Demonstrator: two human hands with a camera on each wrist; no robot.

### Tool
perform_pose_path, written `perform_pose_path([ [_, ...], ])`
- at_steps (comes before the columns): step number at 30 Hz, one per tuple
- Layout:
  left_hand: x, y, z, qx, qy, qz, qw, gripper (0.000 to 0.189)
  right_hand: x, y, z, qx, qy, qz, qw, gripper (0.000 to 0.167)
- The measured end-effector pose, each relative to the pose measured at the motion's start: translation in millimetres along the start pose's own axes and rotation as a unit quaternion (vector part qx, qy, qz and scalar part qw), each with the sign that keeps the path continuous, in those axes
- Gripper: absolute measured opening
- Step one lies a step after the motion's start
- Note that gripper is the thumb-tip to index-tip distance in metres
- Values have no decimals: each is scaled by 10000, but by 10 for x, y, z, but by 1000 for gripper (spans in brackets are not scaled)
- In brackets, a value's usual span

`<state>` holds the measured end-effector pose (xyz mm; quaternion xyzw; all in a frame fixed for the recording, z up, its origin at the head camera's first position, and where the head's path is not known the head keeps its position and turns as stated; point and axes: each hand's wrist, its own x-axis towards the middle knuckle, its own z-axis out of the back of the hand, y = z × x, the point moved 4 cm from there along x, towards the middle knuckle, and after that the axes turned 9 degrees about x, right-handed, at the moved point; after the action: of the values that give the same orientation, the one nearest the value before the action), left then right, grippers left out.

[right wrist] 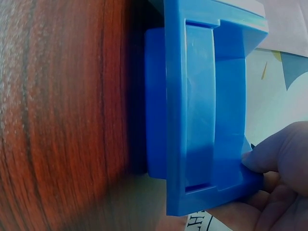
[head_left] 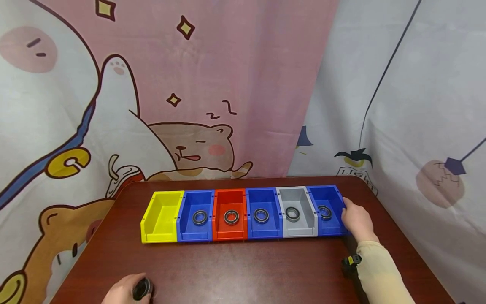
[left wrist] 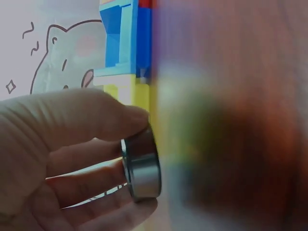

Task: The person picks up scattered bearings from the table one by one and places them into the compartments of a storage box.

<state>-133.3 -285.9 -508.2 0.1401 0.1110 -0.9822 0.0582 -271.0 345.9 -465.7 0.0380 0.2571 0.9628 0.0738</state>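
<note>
Near the table's front left, my left hand (head_left: 125, 289) pinches a ball bearing (head_left: 142, 289) between thumb and fingers. In the left wrist view the bearing (left wrist: 143, 166) stands on edge, its shiny outer ring showing. At the far right end of a row of bins, my right hand (head_left: 357, 217) grips the side wall of the blue bin (head_left: 330, 231). The right wrist view shows the thumb on that bin's (right wrist: 199, 106) upper edge and fingers along its outside. A bearing (head_left: 325, 212) lies in this bin.
Leftmost in the row is a yellow bin (head_left: 159, 237) with no bearing visible inside. Rightward follow a blue bin (head_left: 194, 235), a red bin (head_left: 229, 234), another blue bin (head_left: 264, 232) and a grey bin (head_left: 300, 231), each holding one bearing. A patterned curtain (head_left: 265, 84) hangs behind the brown table (head_left: 243, 270).
</note>
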Motion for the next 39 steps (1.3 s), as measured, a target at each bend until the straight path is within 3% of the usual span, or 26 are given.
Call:
perform_pose_path([
  [3, 8, -86, 126, -139, -183, 106, 9997, 65, 0, -4, 4, 25, 17, 2, 10000, 47],
  [6, 18, -180, 263, -148, -414, 18, 9990, 63, -1, -10, 6, 35, 23, 24, 10000, 47],
  [10, 11, -299, 431, -162, -1017, -228, 9944, 57, -7, -11, 15, 25, 13, 34, 10000, 47],
  [16, -12, -431, 626, -268, -1912, -447, 9802, 52, -10, -3, 17, 11, -18, 44, 10000, 47],
  [19, -11, -490, 710, -269, -2365, -642, 9691, 49, -8, 2, 13, -13, -38, 76, 10000, 47],
  [27, 77, -624, 891, -321, -3633, -1146, 9240, 46, -1, 8, 8, 23, -33, 40, 10000, 47],
  [31, 148, -694, 993, -335, -3862, -1278, 9129, 48, -1, 10, 5, 43, -8, 22, 10000, 48],
  [39, 305, -804, 1107, -390, -3983, -1384, 9059, 47, -5, 3, 8, -20, -53, 65, 10000, 47],
])
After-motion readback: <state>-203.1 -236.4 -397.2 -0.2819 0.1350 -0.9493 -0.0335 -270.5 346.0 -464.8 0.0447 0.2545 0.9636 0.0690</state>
